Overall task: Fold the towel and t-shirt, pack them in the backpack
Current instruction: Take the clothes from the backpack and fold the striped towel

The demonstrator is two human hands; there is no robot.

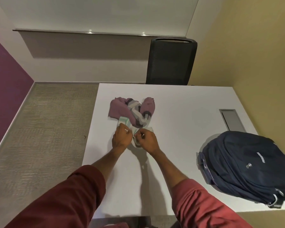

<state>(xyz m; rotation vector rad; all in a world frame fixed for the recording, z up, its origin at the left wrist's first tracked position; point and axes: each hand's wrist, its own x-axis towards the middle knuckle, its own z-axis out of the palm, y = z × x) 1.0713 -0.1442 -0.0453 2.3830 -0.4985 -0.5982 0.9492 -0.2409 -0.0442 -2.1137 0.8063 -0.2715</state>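
A crumpled purple t-shirt [118, 108] with grey and white stripes lies on the white table [179, 102] near its far left. A pale green-and-white towel [124, 122] sits bunched just in front of it, partly under the shirt. My left hand [121, 139] and my right hand [147, 140] are side by side, each pinching the towel's near edge with curled fingers. A dark navy backpack [247, 165] lies on its back at the table's right front, apart from both hands; whether it is zipped I cannot tell.
A black mesh chair [170, 61] stands behind the table's far edge. A grey cable hatch [231, 119] is set into the table at the right. Carpeted floor [44, 129] runs along the left; a yellow wall is on the right.
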